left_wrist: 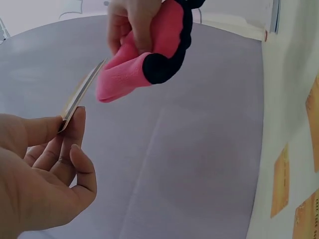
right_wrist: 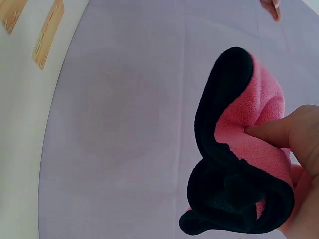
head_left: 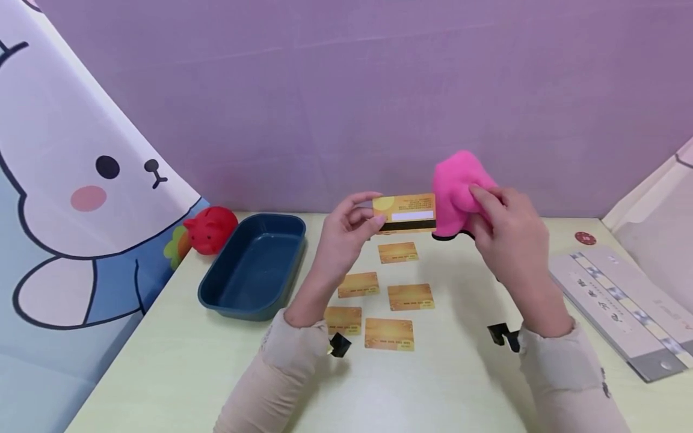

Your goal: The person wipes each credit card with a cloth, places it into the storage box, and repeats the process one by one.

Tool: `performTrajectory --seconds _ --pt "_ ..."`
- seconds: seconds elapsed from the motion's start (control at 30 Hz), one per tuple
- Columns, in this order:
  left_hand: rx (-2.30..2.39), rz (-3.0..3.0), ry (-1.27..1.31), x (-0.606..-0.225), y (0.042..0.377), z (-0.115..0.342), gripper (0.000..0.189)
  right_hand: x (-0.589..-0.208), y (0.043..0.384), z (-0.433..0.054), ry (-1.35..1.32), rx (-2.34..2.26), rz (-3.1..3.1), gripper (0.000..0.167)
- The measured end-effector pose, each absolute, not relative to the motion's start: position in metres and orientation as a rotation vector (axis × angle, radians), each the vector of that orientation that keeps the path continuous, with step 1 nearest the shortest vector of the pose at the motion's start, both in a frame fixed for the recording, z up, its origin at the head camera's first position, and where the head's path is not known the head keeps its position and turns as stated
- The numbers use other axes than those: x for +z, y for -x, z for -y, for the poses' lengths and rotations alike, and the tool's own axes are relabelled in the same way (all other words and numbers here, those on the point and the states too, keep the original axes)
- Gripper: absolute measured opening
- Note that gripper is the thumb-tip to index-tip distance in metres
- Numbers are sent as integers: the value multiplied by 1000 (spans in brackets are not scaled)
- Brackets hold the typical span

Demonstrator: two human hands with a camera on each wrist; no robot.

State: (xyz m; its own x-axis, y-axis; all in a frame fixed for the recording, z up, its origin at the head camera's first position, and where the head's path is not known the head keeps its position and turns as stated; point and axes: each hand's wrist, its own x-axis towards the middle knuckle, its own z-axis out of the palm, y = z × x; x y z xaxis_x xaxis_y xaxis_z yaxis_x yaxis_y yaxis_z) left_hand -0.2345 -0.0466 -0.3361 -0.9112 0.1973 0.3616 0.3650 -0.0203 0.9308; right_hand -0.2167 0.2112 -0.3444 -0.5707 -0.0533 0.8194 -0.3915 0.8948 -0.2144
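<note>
My left hand [head_left: 342,234] pinches a gold bank card [head_left: 405,204] at its left end, raised above the table with its magnetic stripe and white signature strip facing me. In the left wrist view the card [left_wrist: 82,94] appears nearly edge-on between thumb and fingers. My right hand [head_left: 511,234] grips a crumpled pink cloth [head_left: 457,186] with black edging, close beside the card's right end. From the right wrist, the cloth [right_wrist: 249,139] shows folded over on itself, thumb pressed into it. Below, several more gold cards [head_left: 411,297] lie spread on the table.
On the left stand a dark blue plastic tray [head_left: 301,240] and a red piggy bank [head_left: 210,230]. At right lie a flat grey-white case [head_left: 622,307] with a patterned strip and a red chip [head_left: 585,238]. A purple backdrop [head_left: 346,108] rises behind the table.
</note>
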Motion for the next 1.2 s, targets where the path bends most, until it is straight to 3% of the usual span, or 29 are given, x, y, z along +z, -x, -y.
performTrajectory --seconds 0.3,0.5,0.77,1.2 --pt "-2124 1999 581 -326 240 68 37 -341 218 -214 -313 547 2111 36" --pt "-2021 2094 291 -310 252 111 39 -336 216 -213 -340 569 2100 36" --pt "-1671 2441 -15 -292 292 177 39 -331 215 -216 -373 578 2048 35" --pt "-1309 3119 -158 -331 343 234 55 -329 209 -223 -342 573 2043 33"
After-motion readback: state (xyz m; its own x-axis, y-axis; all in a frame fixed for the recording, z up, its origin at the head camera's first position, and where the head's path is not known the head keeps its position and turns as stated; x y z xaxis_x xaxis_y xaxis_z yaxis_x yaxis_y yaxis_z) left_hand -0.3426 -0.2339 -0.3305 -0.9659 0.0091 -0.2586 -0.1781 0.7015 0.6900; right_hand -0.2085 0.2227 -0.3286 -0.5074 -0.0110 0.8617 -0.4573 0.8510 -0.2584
